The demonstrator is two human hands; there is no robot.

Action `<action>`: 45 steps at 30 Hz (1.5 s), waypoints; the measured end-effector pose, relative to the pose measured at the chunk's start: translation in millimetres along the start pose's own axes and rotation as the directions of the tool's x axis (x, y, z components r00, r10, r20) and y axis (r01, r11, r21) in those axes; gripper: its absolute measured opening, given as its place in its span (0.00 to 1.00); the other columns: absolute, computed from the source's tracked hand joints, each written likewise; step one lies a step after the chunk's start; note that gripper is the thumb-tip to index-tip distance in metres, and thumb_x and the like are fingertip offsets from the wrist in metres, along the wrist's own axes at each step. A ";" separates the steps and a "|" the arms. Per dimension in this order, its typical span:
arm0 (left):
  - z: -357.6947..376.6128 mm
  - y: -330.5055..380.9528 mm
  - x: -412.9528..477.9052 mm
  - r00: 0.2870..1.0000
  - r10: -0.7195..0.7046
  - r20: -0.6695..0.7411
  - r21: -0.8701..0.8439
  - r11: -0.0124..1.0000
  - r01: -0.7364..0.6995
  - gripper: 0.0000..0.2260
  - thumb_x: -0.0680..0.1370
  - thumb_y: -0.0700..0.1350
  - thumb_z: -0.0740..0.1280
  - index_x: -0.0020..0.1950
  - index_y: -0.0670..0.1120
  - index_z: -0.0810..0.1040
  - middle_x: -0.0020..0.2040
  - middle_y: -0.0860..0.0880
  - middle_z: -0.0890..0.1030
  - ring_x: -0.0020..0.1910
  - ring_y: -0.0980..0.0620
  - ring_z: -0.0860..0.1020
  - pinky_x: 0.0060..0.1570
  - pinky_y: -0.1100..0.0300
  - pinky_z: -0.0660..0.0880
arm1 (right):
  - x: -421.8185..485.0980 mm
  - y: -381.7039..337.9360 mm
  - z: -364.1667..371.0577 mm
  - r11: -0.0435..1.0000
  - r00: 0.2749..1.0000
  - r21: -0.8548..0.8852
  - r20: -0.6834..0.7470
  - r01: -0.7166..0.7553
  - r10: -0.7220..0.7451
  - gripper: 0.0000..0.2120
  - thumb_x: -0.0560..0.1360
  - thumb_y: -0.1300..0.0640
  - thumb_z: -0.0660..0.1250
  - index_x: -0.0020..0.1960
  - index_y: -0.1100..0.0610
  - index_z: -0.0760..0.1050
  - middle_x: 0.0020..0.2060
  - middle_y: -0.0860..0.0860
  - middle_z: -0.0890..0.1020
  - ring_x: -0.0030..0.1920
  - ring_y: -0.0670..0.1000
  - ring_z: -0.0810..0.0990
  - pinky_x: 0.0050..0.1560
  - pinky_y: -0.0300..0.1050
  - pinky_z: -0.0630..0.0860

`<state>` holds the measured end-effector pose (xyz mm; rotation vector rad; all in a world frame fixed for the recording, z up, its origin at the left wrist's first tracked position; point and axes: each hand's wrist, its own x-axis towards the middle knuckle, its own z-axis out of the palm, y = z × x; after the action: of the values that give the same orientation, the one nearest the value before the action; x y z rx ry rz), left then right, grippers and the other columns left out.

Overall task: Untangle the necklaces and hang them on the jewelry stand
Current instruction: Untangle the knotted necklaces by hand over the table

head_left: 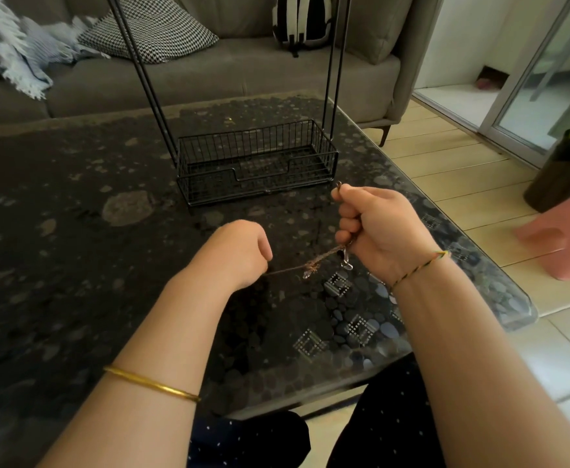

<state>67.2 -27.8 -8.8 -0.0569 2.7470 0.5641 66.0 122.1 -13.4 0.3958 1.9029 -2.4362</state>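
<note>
Left hand (239, 251) and right hand (374, 231) each pinch tangled necklaces (310, 266) stretched between them.

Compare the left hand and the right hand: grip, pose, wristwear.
Grip: the right hand fists a bunch of the necklaces, one end poking out on top; the left hand holds one taut strand, fingertips hidden.
Pose: right hand shows its curled fingers; left hand shows its back.
Wear: left arm has a gold bangle, right wrist a braided bracelet.
Shared: both hold the same tangle.
</note>
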 end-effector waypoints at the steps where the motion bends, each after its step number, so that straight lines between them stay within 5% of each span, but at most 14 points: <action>1: 2.5 -0.9 1.0 0.999 -0.008 0.031 0.008 1.000 0.008 0.08 0.76 0.37 0.66 0.50 0.50 0.79 0.62 0.46 0.75 0.59 0.48 0.75 0.59 0.53 0.74 | 0.5 -0.2 0.4 0.999 1.000 0.042 0.013 -0.025 0.024 0.10 0.80 0.60 0.58 0.41 0.60 0.72 0.28 0.49 0.62 0.27 0.45 0.60 0.29 0.38 0.61; 5: 6.1 -1.4 2.3 0.997 -0.012 0.078 0.054 0.999 0.008 0.08 0.75 0.40 0.69 0.43 0.53 0.75 0.64 0.46 0.70 0.61 0.45 0.72 0.60 0.50 0.73 | 3.7 1.0 4.2 0.977 0.990 0.173 0.084 -0.128 0.115 0.11 0.80 0.59 0.57 0.40 0.59 0.71 0.27 0.48 0.62 0.25 0.44 0.59 0.24 0.35 0.61; 9: 10.4 1.8 4.2 0.997 0.072 -0.026 0.122 0.990 -0.068 0.08 0.76 0.43 0.69 0.47 0.57 0.76 0.59 0.50 0.73 0.64 0.45 0.66 0.62 0.49 0.70 | 6.0 0.5 7.6 0.959 0.980 0.226 0.141 -0.169 0.139 0.12 0.80 0.59 0.57 0.39 0.58 0.71 0.27 0.48 0.62 0.23 0.44 0.60 0.22 0.34 0.63; 14: 20.5 8.6 9.0 0.970 0.237 0.055 -0.371 0.907 -0.200 0.13 0.76 0.33 0.65 0.57 0.45 0.80 0.53 0.48 0.81 0.52 0.51 0.79 0.56 0.58 0.75 | 4.8 -5.2 8.4 0.935 0.970 0.299 0.201 -0.192 0.135 0.12 0.80 0.59 0.56 0.39 0.59 0.71 0.26 0.47 0.62 0.24 0.44 0.59 0.22 0.34 0.62; 18: 17.9 11.0 2.8 0.928 0.307 0.212 -0.477 0.861 -0.176 0.13 0.76 0.29 0.60 0.56 0.39 0.79 0.51 0.44 0.84 0.41 0.56 0.79 0.35 0.73 0.71 | 6.2 -7.6 6.9 0.916 0.966 0.343 0.221 -0.205 0.134 0.12 0.80 0.58 0.56 0.39 0.58 0.71 0.25 0.47 0.62 0.23 0.43 0.59 0.22 0.33 0.62; 23: 12.4 10.7 1.8 0.918 0.277 0.285 -0.485 0.868 -0.112 0.11 0.76 0.35 0.63 0.50 0.47 0.81 0.45 0.51 0.85 0.43 0.57 0.80 0.50 0.60 0.70 | 6.5 -10.6 2.6 0.905 0.972 0.383 0.206 -0.182 0.108 0.12 0.80 0.59 0.55 0.39 0.58 0.71 0.25 0.46 0.62 0.24 0.43 0.59 0.23 0.33 0.62; 31: -0.6 -0.2 2.9 0.975 0.196 0.106 -0.555 0.825 -0.106 0.05 0.75 0.40 0.69 0.44 0.50 0.82 0.44 0.52 0.85 0.45 0.56 0.81 0.47 0.59 0.73 | 6.5 -6.8 -4.5 0.909 0.987 0.386 0.081 -0.158 0.137 0.12 0.79 0.58 0.56 0.38 0.57 0.70 0.26 0.47 0.63 0.26 0.45 0.61 0.30 0.37 0.66; 40: -13.4 -0.4 -2.9 0.993 0.118 -0.005 -0.688 0.721 -0.089 0.07 0.76 0.42 0.66 0.43 0.50 0.83 0.41 0.53 0.86 0.45 0.55 0.81 0.50 0.57 0.73 | 3.3 -0.5 4.5 0.966 0.964 0.099 -0.097 -0.240 0.249 0.07 0.76 0.64 0.58 0.44 0.60 0.74 0.30 0.51 0.71 0.28 0.47 0.68 0.32 0.42 0.73; 45: -15.6 0.5 -5.9 0.993 0.118 0.003 -0.711 0.698 -0.081 0.07 0.77 0.43 0.66 0.44 0.50 0.84 0.41 0.54 0.86 0.44 0.56 0.82 0.50 0.58 0.72 | 0.2 3.7 6.4 0.929 0.996 -0.371 -0.085 -0.010 -0.023 0.06 0.75 0.63 0.60 0.45 0.58 0.75 0.38 0.53 0.76 0.37 0.49 0.74 0.38 0.41 0.71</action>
<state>67.8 -33.6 6.9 -0.0738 2.3157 1.6113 65.3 115.0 -15.5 0.4831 2.3376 -2.0207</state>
